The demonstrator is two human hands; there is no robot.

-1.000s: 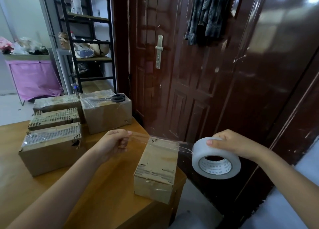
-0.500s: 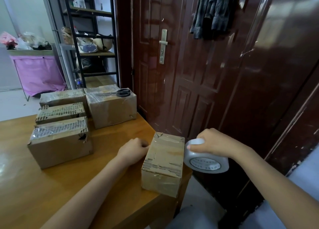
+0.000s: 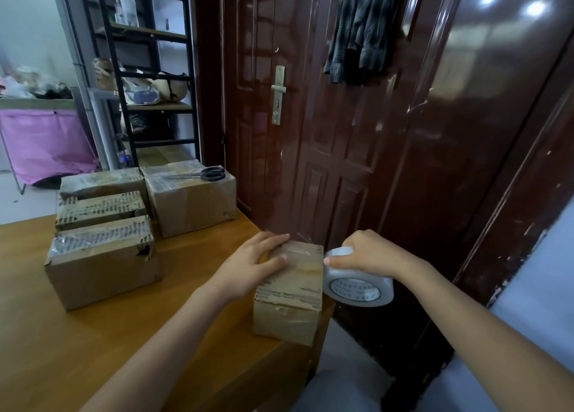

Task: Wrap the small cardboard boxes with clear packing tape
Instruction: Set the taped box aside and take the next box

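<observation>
From the head camera I look down on an orange-brown wooden desk point(image 3: 93, 343). At the far left sit four brown cardboard boxes already filmed in glossy clear tape point(image 3: 102, 256), clustered together, and I judge those finished. A pair of black-handled scissors point(image 3: 208, 174) lies on the rearmost one. Further right, at the desk's right corner, stands the small worn cardboard box now being wrapped point(image 3: 292, 290). My left hand point(image 3: 248, 265) lies flat on its top, fingers straight, pressing a strip of clear tape down. My right hand point(image 3: 366, 256) grips a white roll of clear packing tape point(image 3: 357, 282) just beside the box's right edge. The near end shows no fresh tape, so most of this wrap looks undone.
</observation>
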